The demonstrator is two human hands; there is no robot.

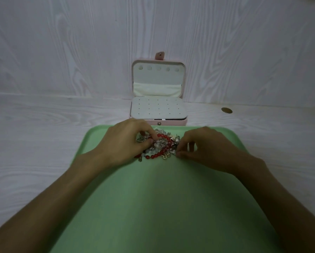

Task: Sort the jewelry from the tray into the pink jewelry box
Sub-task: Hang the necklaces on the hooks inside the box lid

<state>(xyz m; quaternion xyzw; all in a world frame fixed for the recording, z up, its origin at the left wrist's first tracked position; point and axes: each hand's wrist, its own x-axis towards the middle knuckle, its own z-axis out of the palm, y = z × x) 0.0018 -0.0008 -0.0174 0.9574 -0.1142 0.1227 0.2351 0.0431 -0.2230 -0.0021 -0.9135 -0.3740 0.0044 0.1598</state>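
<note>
— What is laid out, from the largest thing down?

— A green tray (pixel 171 198) is set nearest the person. The pink jewelry box (pixel 158 99) is stood open just beyond its far edge, lid propped upright and the white perforated panel (pixel 157 110) exposed. Nothing is seen lodged in the box yet.

— And the jewelry?

— A tangled jewelry heap (pixel 159 146) is gathered at the far middle of the tray, a red bead strand (pixel 164 143) curving through it from upper left to lower left.

— How are the hands placed?

— The heap is flanked. The left hand (pixel 127 141) is curled onto its left side, thumb and forefinger seemingly pinched at the beads. The right hand (pixel 206 147) is curled at the right edge, fingertips pinched on a small piece too tiny to identify.

— What does the coming move depend on?

— The box lies straight ahead of the heap, so either hand is judged equally near.
</note>
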